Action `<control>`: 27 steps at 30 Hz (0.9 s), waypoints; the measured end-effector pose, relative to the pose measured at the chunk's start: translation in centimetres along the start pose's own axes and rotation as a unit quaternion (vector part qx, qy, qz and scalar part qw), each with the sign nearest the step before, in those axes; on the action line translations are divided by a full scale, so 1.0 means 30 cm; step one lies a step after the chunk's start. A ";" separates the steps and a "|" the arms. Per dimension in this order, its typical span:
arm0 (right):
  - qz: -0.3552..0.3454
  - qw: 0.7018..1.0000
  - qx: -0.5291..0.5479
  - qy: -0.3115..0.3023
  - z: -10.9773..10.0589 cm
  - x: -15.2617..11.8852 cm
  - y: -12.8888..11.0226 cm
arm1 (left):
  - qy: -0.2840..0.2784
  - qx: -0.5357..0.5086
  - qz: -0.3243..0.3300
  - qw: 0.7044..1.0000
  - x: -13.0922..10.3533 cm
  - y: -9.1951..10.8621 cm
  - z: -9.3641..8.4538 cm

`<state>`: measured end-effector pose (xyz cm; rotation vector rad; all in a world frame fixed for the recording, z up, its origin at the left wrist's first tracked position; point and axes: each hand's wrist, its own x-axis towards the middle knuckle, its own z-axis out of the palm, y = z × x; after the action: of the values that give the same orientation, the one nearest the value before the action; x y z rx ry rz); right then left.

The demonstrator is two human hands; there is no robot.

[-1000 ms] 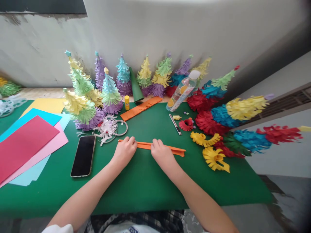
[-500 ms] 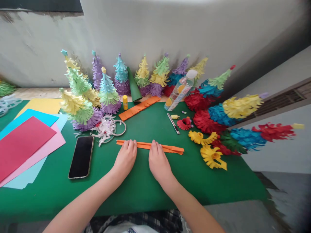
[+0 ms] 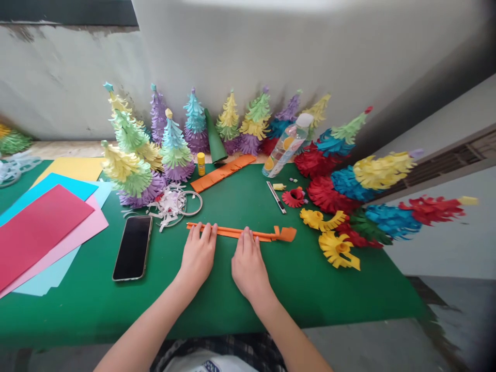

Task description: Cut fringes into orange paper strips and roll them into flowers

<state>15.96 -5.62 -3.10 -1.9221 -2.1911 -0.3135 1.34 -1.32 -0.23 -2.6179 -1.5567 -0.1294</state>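
A narrow folded orange paper strip (image 3: 228, 232) lies across the green table in front of me. My left hand (image 3: 198, 253) grips its left part, fingertips over the top and slightly apart. Farther right, my right hand (image 3: 248, 263) has its fingers closed together on the same strip. Both thumbs are hidden. Past my right hand, the strip's right end stands unfolded, with a small cut flap sticking up. Behind lies a wider orange fringed strip (image 3: 222, 173). A cutter knife (image 3: 276, 197) rests to the right, beyond the folded strip.
A phone (image 3: 133, 249) lies left of my hands, near paper shreds (image 3: 169, 204) and a tape ring (image 3: 200, 202). Coloured sheets (image 3: 42, 232) spread at left. A glue stick (image 3: 201, 164), green cone (image 3: 215, 139), bottle (image 3: 287, 147) and several fringed paper trees (image 3: 230, 116) stand behind. Yellow fringed curls (image 3: 339, 250) lie right.
My right hand has shifted slightly left and nearer to me along the orange paper strip. The strip's right end has opened up and a flap now rises there.
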 end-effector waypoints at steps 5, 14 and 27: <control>0.010 1.000 0.019 0.004 -0.022 -0.004 -0.012 | 0.005 0.004 -0.010 1.000 -0.009 0.008 -0.003; 0.011 1.000 -0.020 -0.010 -0.067 0.034 -0.007 | 0.008 -0.007 -0.017 1.000 -0.014 0.007 -0.002; 0.002 0.996 0.081 0.027 -0.020 0.049 0.004 | 0.012 -0.019 0.007 1.000 0.000 -0.014 -0.013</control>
<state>15.90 -4.38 -2.09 -1.8093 -2.1078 -0.1791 0.97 -1.17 0.17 -2.6444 -1.5433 -0.1908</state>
